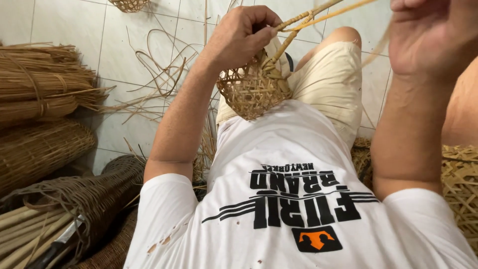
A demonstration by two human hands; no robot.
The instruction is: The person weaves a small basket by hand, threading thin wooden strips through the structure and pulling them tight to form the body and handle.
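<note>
A small woven rattan basket (254, 89) rests on my lap, over my beige shorts. My left hand (241, 35) grips its top edge where several long cane strips (308, 20) stick out up and to the right. My right hand (430, 35) is raised at the upper right, palm toward me with fingers curled; a thin pale strip (376, 52) runs down from near it. Whether that hand pinches the strip is hidden by the frame's top edge.
Bundles of dried reed (42, 84) lie at the left on the white tiled floor (74, 25). A dark woven basket (74, 194) holding canes sits at the lower left. Loose strips (159, 74) are scattered ahead. A woven mat (460, 184) lies at the right.
</note>
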